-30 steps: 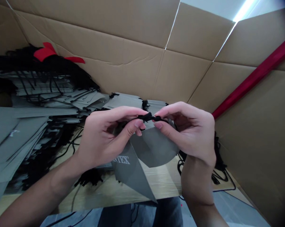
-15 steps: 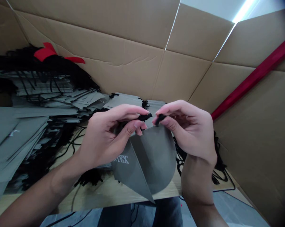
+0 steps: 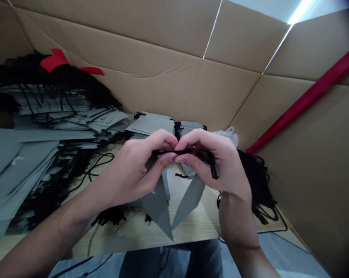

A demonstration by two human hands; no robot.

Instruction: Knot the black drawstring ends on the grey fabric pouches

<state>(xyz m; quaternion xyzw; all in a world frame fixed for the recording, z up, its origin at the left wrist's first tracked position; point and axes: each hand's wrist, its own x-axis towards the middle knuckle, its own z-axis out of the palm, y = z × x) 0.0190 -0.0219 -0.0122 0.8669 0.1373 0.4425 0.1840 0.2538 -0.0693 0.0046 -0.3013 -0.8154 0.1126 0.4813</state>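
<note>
Between thumbs and fingertips, my left hand (image 3: 139, 164) and my right hand (image 3: 213, 158) both pinch a black cord (image 3: 181, 153). Their fingertips touch one another. A dark length of the cord hangs down inside my right palm. Below the hands, a folded grey card (image 3: 190, 200) hangs with its two flaps spread apart and a pointed lower corner over the wooden table (image 3: 197, 227). My fingers hide its upper part, so I cannot tell how the cord joins it.
Stacked grey pieces with black cords (image 3: 32, 170) fill the left side. Smaller grey stacks (image 3: 152, 123) stand behind the hands. Black cords (image 3: 252, 177) lie in a bundle at right. Cardboard walls (image 3: 151, 69) enclose the back, and a red strip (image 3: 302, 100) slants along the right.
Both hands have come together, closing the gap between the two cord ends. The grey card has turned and its flaps now spread apart beneath the hands.
</note>
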